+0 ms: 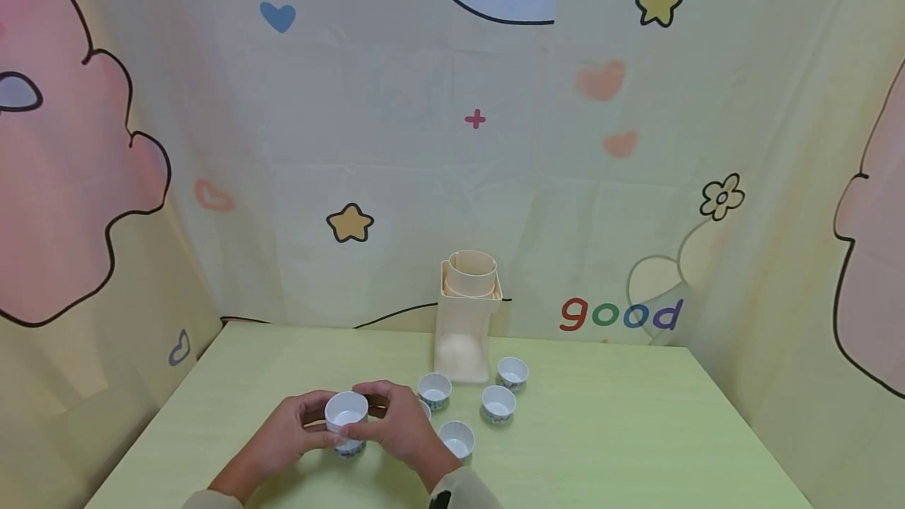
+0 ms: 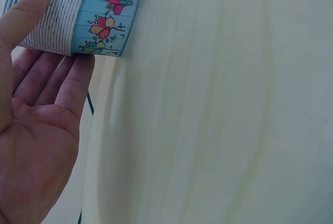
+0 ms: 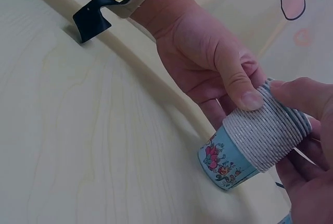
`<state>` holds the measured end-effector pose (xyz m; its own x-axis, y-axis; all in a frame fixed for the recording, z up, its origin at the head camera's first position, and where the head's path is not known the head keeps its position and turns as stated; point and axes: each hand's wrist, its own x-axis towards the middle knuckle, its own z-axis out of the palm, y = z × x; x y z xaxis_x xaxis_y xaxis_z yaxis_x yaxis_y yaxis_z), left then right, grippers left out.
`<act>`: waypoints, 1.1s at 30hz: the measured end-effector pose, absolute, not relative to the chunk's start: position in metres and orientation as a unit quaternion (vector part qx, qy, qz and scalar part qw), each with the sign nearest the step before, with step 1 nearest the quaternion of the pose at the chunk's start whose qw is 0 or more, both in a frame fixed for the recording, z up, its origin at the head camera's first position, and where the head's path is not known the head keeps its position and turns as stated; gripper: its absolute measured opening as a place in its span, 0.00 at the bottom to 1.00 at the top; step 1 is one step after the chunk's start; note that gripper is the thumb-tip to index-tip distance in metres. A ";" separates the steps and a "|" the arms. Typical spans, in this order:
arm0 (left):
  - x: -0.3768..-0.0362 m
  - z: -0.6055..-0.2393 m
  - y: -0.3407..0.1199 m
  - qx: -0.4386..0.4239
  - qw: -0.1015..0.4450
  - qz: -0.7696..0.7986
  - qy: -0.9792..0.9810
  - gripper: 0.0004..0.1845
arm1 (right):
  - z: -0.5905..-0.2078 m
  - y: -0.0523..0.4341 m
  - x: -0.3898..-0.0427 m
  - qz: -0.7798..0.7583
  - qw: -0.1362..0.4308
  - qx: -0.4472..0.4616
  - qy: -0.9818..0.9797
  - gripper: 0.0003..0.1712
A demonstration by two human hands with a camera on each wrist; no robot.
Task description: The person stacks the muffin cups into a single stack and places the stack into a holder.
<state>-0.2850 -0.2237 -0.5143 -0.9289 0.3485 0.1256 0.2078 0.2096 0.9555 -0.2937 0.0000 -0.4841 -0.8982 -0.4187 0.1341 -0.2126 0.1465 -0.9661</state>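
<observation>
A nested stack of small paper cups [image 1: 346, 408], light blue with flower prints and thick rolled rims, is gripped between both hands above the table, mouths up. My left hand [image 1: 286, 434] holds it from the left, thumb on the near side and fingers behind. From the right, my right hand [image 1: 403, 424] pinches the upper rims between thumb and fingers. In the right wrist view the left thumb presses the ribbed rims of the stack [image 3: 265, 130], and the right hand [image 3: 315, 135] grips its upper end. The lowest cup's printed wall [image 2: 106, 18] shows in the left wrist view.
Several single cups stand upright right of the hands, including one cup [image 1: 457, 438] beside the right wrist and another [image 1: 512, 372] farther back. One is mostly hidden by the right hand. Behind them, a tall cream holder [image 1: 461, 336] carries a round tube [image 1: 471, 273] near the back edge.
</observation>
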 end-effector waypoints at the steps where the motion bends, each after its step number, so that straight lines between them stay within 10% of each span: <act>1: -0.285 -0.514 -0.224 0.179 0.059 0.603 0.775 0.34 | -0.484 0.000 -0.294 -0.619 0.084 -0.209 0.753 0.30; 33: -0.284 -0.511 -0.222 0.172 0.057 0.607 0.774 0.36 | -0.477 0.026 -0.286 -0.620 0.066 -0.221 0.750 0.25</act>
